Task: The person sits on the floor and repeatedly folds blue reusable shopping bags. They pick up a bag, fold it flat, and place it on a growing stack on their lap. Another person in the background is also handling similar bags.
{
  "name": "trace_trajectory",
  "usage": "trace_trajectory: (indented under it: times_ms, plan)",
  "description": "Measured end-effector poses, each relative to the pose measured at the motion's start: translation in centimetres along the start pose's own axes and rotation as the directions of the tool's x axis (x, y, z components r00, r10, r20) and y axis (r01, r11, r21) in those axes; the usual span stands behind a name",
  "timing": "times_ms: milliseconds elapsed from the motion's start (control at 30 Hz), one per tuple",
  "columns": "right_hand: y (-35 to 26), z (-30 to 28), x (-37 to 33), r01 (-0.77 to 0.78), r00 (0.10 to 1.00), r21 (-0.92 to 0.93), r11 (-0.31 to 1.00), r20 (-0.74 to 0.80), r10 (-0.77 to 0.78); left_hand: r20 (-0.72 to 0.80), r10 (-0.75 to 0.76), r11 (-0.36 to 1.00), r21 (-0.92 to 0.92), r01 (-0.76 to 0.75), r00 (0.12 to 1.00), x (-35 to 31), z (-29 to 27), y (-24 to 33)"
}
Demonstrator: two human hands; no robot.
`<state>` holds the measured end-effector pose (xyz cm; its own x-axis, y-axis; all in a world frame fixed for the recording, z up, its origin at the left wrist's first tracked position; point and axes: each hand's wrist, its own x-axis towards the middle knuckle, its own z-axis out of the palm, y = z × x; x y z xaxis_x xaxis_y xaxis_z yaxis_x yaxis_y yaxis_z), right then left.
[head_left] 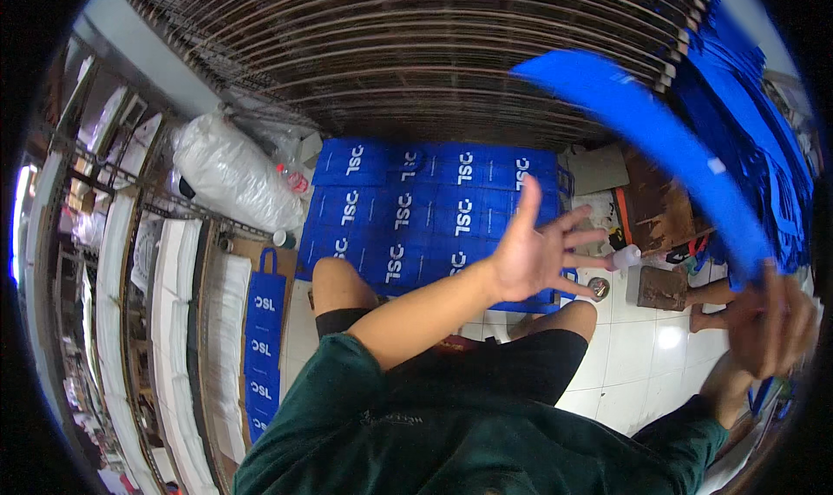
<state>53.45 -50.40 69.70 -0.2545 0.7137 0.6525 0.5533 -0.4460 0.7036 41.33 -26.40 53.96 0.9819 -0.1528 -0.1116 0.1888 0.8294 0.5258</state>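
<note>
My left hand is stretched out in front of me with its fingers spread, holding nothing. Under and beyond it lie rows of blue fabric bags with white print, spread flat and overlapping. At the far right my right hand is raised and smeared by motion. From it a blue fabric bag sweeps up and to the left in a long curved band, with a small white patch on it. The bag's upper end passes in front of a wire rack.
More blue bags hang at the right. A brown block, a small round tin and a pale bottle stand on the tiles. At left are a plastic-wrapped bundle, shelves with white stacks, and bare feet at right.
</note>
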Motion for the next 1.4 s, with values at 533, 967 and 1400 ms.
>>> trace_trajectory:
  times_ms: [533,967,1400]
  plan:
    - [-32.4,2.4,-1.8,-0.512,0.743,0.766,0.388,0.168,0.648,-0.653,0.356,0.856,-0.061,-0.514,0.669,-20.0,-11.6,4.7]
    - [-50.8,5.9,-4.1,-0.105,0.446,-0.956,-0.274,0.201,-0.872,-0.745,0.572,0.66,0.169,-0.732,0.344,-24.6,-12.6,3.0]
    - [-53.9,17.4,-6.9,-0.09,-0.106,-0.861,-0.501,0.508,-0.855,-0.896,0.364,0.904,0.274,-0.33,0.253,-31.6,-28.4,6.2]
